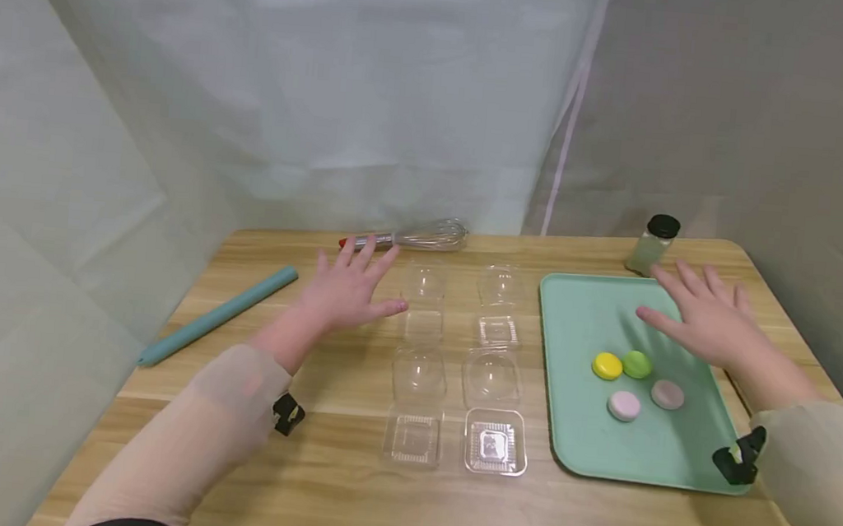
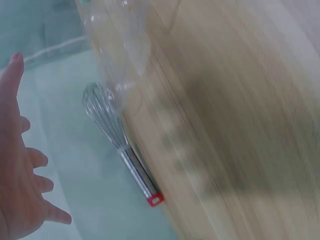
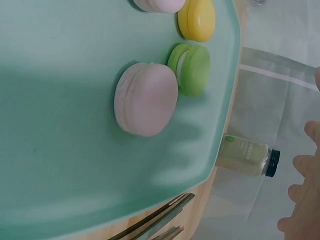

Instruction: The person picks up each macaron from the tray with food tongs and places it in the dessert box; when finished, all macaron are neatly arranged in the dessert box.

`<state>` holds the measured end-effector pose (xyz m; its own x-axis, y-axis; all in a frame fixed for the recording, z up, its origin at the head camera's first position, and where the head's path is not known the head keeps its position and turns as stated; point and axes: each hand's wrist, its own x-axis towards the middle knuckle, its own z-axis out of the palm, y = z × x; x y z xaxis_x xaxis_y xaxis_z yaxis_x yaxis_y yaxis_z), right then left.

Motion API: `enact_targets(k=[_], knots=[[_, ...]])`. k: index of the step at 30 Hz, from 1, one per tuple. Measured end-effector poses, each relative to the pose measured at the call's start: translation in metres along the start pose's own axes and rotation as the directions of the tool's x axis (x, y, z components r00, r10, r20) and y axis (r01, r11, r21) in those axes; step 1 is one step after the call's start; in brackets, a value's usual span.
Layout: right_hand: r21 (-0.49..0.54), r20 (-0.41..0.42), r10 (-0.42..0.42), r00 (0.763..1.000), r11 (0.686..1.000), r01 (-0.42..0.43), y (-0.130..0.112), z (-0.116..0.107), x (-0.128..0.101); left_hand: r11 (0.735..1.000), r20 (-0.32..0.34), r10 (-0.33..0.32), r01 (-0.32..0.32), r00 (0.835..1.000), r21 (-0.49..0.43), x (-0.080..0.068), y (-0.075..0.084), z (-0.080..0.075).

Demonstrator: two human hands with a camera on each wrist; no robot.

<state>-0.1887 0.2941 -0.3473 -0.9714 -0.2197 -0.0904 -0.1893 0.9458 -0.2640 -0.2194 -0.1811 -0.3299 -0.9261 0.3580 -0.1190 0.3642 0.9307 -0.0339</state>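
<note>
left wrist view is pretty blurry, only the whisk (image 2: 120,145) reads clearly, just past the left hand (image 1: 348,290). Both hands hover flat, fingers spread, holding nothing. Right hand (image 1: 707,318) is over the green tray (image 1: 581,309), with four macarons (image 1: 635,383) just below its palm, clear boxes (image 1: 458,365) between the hands

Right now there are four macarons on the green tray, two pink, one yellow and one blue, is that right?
Not quite. The green tray holds four macarons, but none is blue: two pink ones, a yellow one and a green one. The head view shows it.
</note>
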Motion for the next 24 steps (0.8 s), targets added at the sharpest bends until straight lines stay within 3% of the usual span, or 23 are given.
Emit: enact_targets(k=[12,19,24], knots=[[0.050,-0.031,-0.002,1.000,0.999,0.004,0.015,0.001,-0.012,0.989,-0.037,0.119,-0.121,0.992,-0.084,-0.012,0.032,0.005],[0.123,-0.061,0.015,0.998,0.992,-0.008,0.024,0.003,-0.020,0.966,-0.075,0.223,-0.230,0.972,-0.114,-0.019,0.050,0.008],[0.181,-0.079,0.003,0.997,0.983,0.011,0.031,0.007,-0.022,0.948,-0.072,0.304,-0.310,0.950,-0.078,-0.022,0.058,0.014]])
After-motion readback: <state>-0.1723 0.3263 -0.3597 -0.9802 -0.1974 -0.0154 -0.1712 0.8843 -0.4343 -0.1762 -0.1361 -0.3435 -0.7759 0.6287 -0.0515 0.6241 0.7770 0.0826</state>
